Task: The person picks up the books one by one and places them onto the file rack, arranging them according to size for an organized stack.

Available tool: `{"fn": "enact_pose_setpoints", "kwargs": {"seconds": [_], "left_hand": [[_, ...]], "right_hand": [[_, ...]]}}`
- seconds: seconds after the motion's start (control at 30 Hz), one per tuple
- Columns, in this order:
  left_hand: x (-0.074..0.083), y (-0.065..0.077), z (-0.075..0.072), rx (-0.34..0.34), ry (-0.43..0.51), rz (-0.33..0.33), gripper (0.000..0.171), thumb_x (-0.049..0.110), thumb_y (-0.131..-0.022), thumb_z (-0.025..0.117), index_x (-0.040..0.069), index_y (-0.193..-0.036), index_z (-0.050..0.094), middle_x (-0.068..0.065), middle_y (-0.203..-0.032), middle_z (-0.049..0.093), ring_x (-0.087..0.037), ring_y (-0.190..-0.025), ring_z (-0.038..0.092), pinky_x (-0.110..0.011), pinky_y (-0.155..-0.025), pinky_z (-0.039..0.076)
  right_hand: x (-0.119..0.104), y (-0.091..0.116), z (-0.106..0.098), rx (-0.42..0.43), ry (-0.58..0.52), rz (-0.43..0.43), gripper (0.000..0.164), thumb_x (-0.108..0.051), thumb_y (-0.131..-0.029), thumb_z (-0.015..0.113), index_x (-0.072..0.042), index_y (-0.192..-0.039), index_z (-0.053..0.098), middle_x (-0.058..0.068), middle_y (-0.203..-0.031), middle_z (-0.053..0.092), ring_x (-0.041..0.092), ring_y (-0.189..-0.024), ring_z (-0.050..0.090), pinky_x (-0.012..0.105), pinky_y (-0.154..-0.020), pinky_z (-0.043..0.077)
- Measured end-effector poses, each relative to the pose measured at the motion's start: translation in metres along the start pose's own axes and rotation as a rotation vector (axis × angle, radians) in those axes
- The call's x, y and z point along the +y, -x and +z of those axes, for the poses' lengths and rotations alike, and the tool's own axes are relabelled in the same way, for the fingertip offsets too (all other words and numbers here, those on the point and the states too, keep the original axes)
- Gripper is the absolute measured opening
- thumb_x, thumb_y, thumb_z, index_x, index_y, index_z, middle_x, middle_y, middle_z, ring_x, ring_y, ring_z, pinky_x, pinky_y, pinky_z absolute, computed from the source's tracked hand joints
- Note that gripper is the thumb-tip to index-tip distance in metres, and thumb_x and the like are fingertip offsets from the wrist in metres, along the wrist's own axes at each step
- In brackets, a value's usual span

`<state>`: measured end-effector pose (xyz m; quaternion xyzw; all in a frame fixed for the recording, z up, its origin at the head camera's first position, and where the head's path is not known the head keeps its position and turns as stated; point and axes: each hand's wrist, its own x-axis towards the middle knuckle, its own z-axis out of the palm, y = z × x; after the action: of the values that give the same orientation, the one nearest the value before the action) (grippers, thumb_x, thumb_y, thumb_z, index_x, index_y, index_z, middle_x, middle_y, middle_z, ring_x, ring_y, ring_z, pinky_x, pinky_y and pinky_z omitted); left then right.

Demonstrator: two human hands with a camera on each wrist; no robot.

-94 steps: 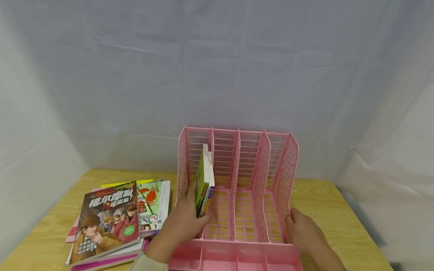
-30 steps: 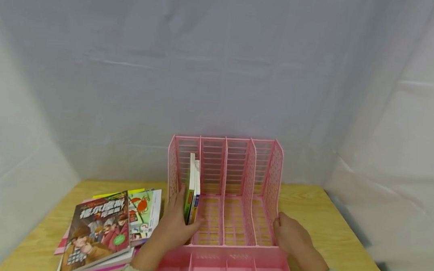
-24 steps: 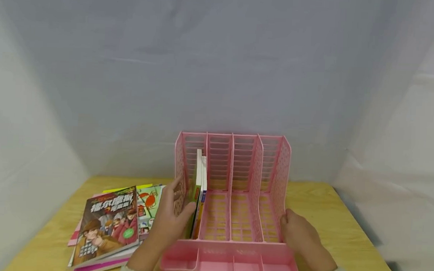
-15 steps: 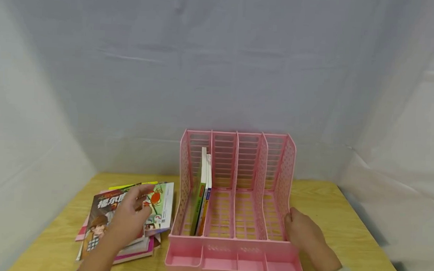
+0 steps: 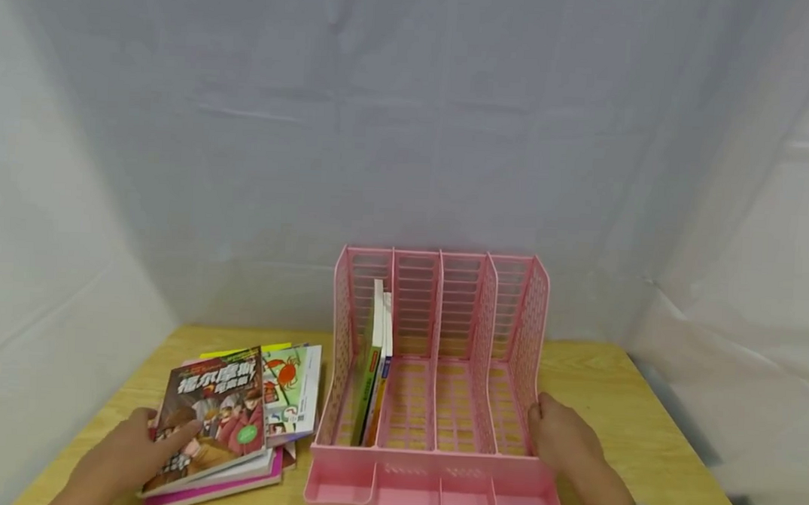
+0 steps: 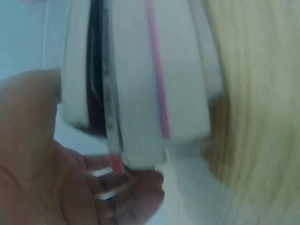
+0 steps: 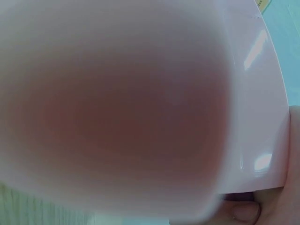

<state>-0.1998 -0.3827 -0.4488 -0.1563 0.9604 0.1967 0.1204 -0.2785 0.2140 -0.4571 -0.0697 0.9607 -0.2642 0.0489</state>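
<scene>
My left hand [image 5: 128, 447] is at the left edge of a book stack, its thumb over the dark illustrated cover of the top book [image 5: 231, 403]. In the left wrist view, that hand's fingers [image 6: 136, 192] curl beside the lower corners of the books [image 6: 136, 84]. My right hand [image 5: 565, 444] grips the right side wall of a pink desk file organizer [image 5: 436, 461]. Two thin books [image 5: 378, 357], one green and one blue-orange at the spine, stand in the organizer's leftmost slot. Close pink plastic fills most of the right wrist view, with fingertips [image 7: 243, 211] under its edge.
A book with a crab cover [image 5: 286, 383] and several other books lie beneath the top book, left of the organizer. Small compartments [image 5: 465, 496] run along the organizer's front. The wooden table [image 5: 596, 374] is bounded by grey-white sheeting [image 5: 410, 132].
My left hand has let go of the books in the leftmost slot and moved left to the stack's left edge. The right hand has kept hold of the organizer.
</scene>
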Motion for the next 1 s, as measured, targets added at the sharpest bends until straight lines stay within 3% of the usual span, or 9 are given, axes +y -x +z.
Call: {"fn": "enact_pose_setpoints", "kwargs": {"seconds": [0.1, 0.23, 0.37, 0.57, 0.73, 0.87, 1.0], "left_hand": [[-0.006, 0.0, 0.003, -0.046, 0.008, -0.018, 0.121, 0.084, -0.092, 0.041, -0.027, -0.137, 0.026, -0.044, -0.116, 0.058, -0.051, -0.095, 0.065, -0.06, -0.074, 0.055], [-0.007, -0.002, 0.002, -0.038, 0.033, -0.011, 0.119, 0.081, -0.093, 0.045, -0.028, -0.136, 0.026, -0.049, -0.122, 0.052, -0.058, -0.103, 0.061, -0.061, -0.08, 0.054], [-0.009, -0.001, 0.003, -0.041, 0.071, -0.025, 0.118, 0.08, -0.093, 0.048, -0.028, -0.135, 0.027, -0.046, -0.118, 0.055, -0.056, -0.103, 0.061, -0.061, -0.081, 0.054], [-0.017, -0.002, 0.009, -0.066, 0.171, -0.021, 0.119, 0.079, -0.093, 0.048, -0.026, -0.141, 0.021, -0.046, -0.122, 0.052, -0.056, -0.109, 0.059, -0.059, -0.082, 0.054], [-0.034, -0.005, 0.013, -0.1, 0.265, -0.026, 0.116, 0.072, -0.099, 0.047, -0.027, -0.146, 0.01, -0.052, -0.133, 0.041, -0.061, -0.116, 0.054, -0.059, -0.086, 0.054], [-0.05, -0.007, 0.013, -0.148, 0.229, -0.031, 0.114, 0.072, -0.101, 0.039, -0.031, -0.144, 0.015, -0.055, -0.141, 0.031, -0.067, -0.121, 0.046, -0.06, -0.087, 0.053], [-0.064, -0.009, 0.004, -0.186, 0.225, -0.026, 0.111, 0.071, -0.102, 0.037, -0.03, -0.143, 0.018, -0.054, -0.136, 0.039, -0.065, -0.118, 0.05, -0.059, -0.085, 0.054]], "right_hand": [[0.0, 0.002, 0.0, 0.019, 0.014, -0.006, 0.049, -0.022, -0.111, 0.029, 0.014, -0.135, 0.053, 0.005, -0.07, 0.049, 0.02, -0.07, 0.055, 0.058, -0.089, 0.053], [0.0, 0.002, 0.0, 0.026, 0.014, -0.002, 0.047, -0.022, -0.111, 0.031, 0.013, -0.132, 0.055, 0.006, -0.072, 0.052, 0.022, -0.073, 0.057, 0.057, -0.086, 0.054], [0.0, 0.001, 0.0, 0.03, 0.019, 0.003, 0.046, -0.022, -0.11, 0.032, 0.011, -0.13, 0.057, 0.006, -0.072, 0.052, 0.022, -0.073, 0.057, 0.054, -0.081, 0.054], [0.002, -0.002, 0.001, 0.041, 0.013, 0.008, 0.04, -0.022, -0.11, 0.032, 0.004, -0.116, 0.062, 0.005, -0.068, 0.048, 0.02, -0.062, 0.049, 0.04, -0.063, 0.048], [0.003, -0.005, 0.003, 0.044, 0.027, 0.007, 0.04, -0.023, -0.11, 0.032, 0.003, -0.116, 0.063, 0.005, -0.068, 0.049, 0.02, -0.063, 0.05, 0.041, -0.064, 0.048], [0.002, -0.005, 0.003, 0.049, 0.036, 0.005, 0.041, -0.022, -0.11, 0.033, 0.005, -0.117, 0.062, 0.005, -0.069, 0.05, 0.02, -0.067, 0.053, 0.045, -0.067, 0.051], [-0.001, -0.004, 0.002, 0.049, 0.035, 0.016, 0.041, -0.023, -0.11, 0.033, 0.005, -0.119, 0.062, 0.005, -0.07, 0.05, 0.02, -0.066, 0.052, 0.044, -0.066, 0.05]]}}
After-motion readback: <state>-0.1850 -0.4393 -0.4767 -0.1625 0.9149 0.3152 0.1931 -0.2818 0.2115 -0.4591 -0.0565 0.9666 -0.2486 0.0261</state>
